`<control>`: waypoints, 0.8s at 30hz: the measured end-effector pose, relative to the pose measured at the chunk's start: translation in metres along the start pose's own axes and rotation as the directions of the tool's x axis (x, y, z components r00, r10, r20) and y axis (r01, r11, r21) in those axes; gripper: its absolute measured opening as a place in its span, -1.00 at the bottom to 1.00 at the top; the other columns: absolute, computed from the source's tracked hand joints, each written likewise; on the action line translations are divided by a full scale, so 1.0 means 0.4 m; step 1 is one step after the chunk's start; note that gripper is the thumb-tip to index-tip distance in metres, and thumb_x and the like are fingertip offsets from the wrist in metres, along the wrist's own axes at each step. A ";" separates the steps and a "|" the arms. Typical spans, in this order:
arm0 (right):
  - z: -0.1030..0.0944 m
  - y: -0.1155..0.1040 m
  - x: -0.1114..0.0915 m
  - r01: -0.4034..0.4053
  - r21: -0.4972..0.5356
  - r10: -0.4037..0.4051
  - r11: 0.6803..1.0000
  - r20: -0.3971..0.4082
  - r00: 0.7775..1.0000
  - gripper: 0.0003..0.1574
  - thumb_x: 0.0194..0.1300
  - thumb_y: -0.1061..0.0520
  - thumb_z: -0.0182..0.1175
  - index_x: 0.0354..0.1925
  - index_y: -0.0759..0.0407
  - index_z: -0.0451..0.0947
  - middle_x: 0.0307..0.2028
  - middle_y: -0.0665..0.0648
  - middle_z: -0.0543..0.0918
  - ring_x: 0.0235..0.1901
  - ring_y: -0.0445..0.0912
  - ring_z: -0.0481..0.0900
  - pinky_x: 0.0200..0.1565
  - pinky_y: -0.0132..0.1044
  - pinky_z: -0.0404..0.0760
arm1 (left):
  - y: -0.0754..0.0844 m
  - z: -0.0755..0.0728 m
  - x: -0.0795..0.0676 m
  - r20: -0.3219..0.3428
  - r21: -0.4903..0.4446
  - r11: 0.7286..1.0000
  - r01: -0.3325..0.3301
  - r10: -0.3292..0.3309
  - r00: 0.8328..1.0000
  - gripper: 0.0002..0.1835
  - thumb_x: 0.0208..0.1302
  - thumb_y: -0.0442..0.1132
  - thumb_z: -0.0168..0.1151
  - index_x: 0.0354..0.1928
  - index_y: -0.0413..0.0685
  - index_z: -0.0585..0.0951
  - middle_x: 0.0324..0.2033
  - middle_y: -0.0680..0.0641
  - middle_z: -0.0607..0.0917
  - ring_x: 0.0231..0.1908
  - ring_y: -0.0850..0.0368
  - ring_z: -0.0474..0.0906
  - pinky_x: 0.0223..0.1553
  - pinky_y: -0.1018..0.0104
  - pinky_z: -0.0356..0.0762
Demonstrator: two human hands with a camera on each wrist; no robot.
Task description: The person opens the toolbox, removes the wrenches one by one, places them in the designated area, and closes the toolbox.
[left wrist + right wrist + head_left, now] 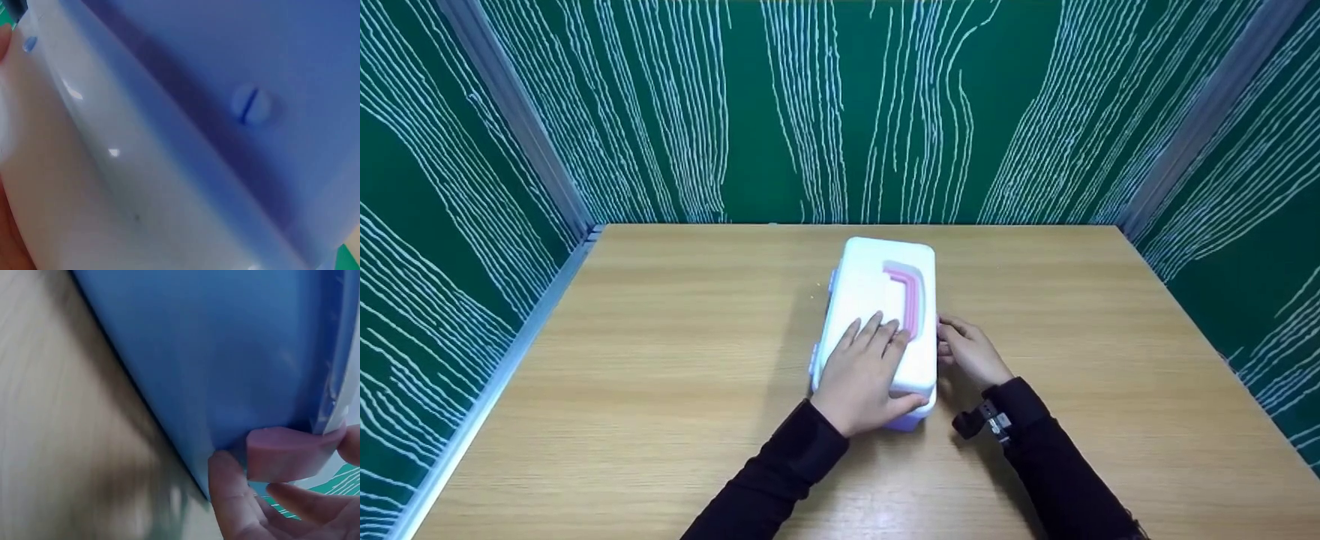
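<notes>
A storage box with a white lid (859, 277) and a blue-purple body (197, 343) stands lengthwise on the table. Flat on the near part of the lid lies my left hand (864, 379), fingers spread and thumb toward the near right edge. My right hand (971, 352) is at the box's right side, its fingers around a pink latch (289, 455). One fingertip touches the latch's upper end, and another finger rests on the body wall just below it. A pink carrying handle (913, 300) lies folded in the lid's recess. The box's inside is hidden.
The wooden table (675, 337) extends on all sides of the box. Green walls with white wavy lines (780, 112) enclose its back and sides. Hinges (814, 358) show on the box's left side. A small dark camera (979, 420) is strapped to the right wrist.
</notes>
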State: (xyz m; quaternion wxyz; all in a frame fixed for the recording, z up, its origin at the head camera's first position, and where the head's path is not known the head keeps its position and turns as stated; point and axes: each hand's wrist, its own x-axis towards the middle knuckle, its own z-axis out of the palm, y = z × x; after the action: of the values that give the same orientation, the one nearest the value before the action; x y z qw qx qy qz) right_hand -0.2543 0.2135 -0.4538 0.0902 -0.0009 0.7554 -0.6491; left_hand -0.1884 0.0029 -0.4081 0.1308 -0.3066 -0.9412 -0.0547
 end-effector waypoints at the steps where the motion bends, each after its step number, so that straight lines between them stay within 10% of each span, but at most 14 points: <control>1: 0.000 0.000 0.002 -0.010 0.007 0.010 1.000 0.003 1.000 -0.40 0.52 0.11 -0.15 0.35 0.47 0.24 -0.42 -0.06 0.58 -0.48 -0.33 0.51 -0.37 -0.48 0.56 | 0.000 0.002 -0.001 -0.010 0.003 1.000 -0.001 0.001 1.000 -0.06 0.17 0.48 0.06 0.41 -0.02 0.33 0.37 -0.10 0.43 0.46 -0.06 0.19 0.47 -0.01 0.12; 9: -0.019 0.022 0.025 -0.064 0.200 0.036 0.978 0.141 0.989 -0.78 0.44 0.09 -0.04 -0.27 0.12 0.52 -0.52 -0.14 0.53 -0.55 -0.34 0.46 -0.42 -0.50 0.48 | -0.006 0.018 -0.005 -0.109 0.058 0.998 -0.017 0.023 0.994 -0.11 0.14 0.49 0.07 0.33 0.03 0.40 0.25 -0.06 0.53 0.40 -0.05 0.29 0.41 0.01 0.22; 24: -0.021 0.010 0.021 -0.179 0.351 0.143 0.919 0.128 0.981 -0.89 0.47 0.17 -0.08 -0.15 0.15 0.39 -0.53 -0.09 0.57 -0.54 -0.32 0.50 -0.37 -0.49 0.54 | -0.005 0.028 -0.007 -0.148 0.078 0.997 -0.024 0.036 0.988 -0.12 0.15 0.50 0.03 0.33 0.04 0.40 0.23 -0.05 0.54 0.39 -0.05 0.30 0.41 0.00 0.24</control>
State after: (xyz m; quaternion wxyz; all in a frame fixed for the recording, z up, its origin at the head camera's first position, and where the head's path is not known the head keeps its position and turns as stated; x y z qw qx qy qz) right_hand -0.2631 0.2216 -0.4576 0.1797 0.0453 0.6154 -0.7661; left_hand -0.1898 0.0018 -0.4196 0.2133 -0.3105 -0.9255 -0.0397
